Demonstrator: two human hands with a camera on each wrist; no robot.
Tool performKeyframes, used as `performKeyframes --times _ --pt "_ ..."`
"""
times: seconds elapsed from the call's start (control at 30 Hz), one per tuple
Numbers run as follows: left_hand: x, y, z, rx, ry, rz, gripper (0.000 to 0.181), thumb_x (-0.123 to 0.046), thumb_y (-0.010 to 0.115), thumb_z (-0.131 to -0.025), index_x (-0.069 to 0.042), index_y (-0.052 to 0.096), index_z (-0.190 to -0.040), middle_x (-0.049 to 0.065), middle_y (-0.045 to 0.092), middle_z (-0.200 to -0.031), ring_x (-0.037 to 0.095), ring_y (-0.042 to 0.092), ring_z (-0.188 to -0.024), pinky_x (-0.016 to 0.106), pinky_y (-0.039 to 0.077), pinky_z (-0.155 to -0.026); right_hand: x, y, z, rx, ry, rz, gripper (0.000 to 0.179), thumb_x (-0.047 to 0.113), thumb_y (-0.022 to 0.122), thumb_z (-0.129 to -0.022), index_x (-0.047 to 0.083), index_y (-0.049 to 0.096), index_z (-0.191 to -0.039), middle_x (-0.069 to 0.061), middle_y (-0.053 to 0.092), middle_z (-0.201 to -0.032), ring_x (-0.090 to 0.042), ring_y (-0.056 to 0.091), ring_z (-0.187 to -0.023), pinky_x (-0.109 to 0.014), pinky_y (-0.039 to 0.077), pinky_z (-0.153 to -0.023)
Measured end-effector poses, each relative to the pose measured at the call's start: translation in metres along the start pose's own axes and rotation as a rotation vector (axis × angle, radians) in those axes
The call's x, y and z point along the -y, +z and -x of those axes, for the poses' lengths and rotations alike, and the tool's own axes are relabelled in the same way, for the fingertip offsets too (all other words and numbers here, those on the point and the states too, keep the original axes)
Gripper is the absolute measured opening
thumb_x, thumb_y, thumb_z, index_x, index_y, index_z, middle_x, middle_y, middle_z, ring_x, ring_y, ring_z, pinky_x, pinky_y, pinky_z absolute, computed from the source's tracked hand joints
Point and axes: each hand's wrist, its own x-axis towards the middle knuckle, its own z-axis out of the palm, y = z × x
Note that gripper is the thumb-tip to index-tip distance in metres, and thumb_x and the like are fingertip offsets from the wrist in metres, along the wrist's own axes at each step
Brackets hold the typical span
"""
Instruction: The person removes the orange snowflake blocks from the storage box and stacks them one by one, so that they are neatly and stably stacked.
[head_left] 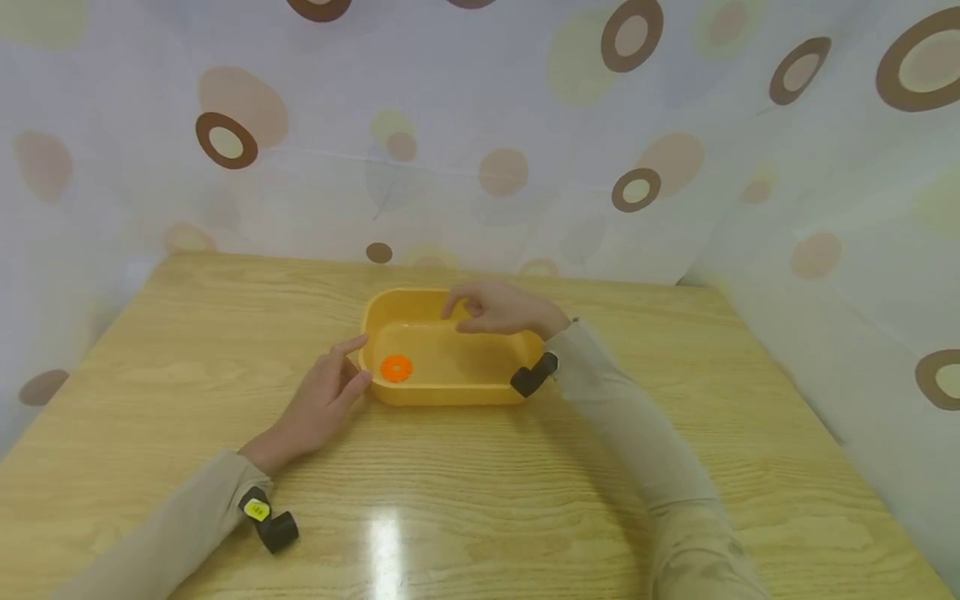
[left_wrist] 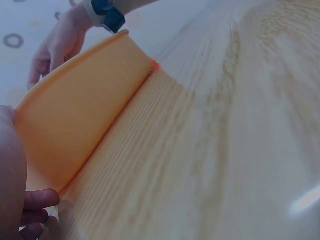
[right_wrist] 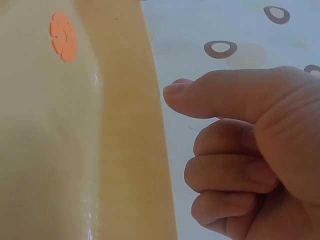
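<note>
A yellow plastic basin (head_left: 442,396) stands on the table, with an orange notched disc (head_left: 396,367) that has a centre hole lying on its floor near the front left corner. My left hand (head_left: 322,396) holds the basin's left end, index finger and thumb at the rim; lower fingers (left_wrist: 41,199) curl by its base in the left wrist view. My right hand (head_left: 502,308) hovers over the basin's back right part. Its thumb and index finger stand slightly apart in the head view, while the other fingers (right_wrist: 225,172) fold toward the palm. Nothing shows between them.
The wooden table (head_left: 465,500) reaches back to a patterned curtain (head_left: 450,125), which also hangs along both sides. A small red-orange patch (left_wrist: 156,65) shows by the basin's far lower corner in the left wrist view. Each wrist wears a black camera (head_left: 279,532).
</note>
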Motion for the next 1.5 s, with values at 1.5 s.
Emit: performKeyframes --times 1.5 --pt "0.002 0.005 -0.002 0.011 -0.012 -0.001 0.046 -0.017 0.051 -0.099 -0.003 0.039 -0.14 0.006 0.058 -0.086 0.018 0.049 -0.082 0.036 0.039 -0.078 0.001 0.023 -0.076 0.282 -0.084 0.023 0.038 -0.004 0.066 -0.076 0.006 0.07 -0.113 0.006 0.033 -0.06 -0.007 0.029 -0.053 -0.019 0.028 -0.055"
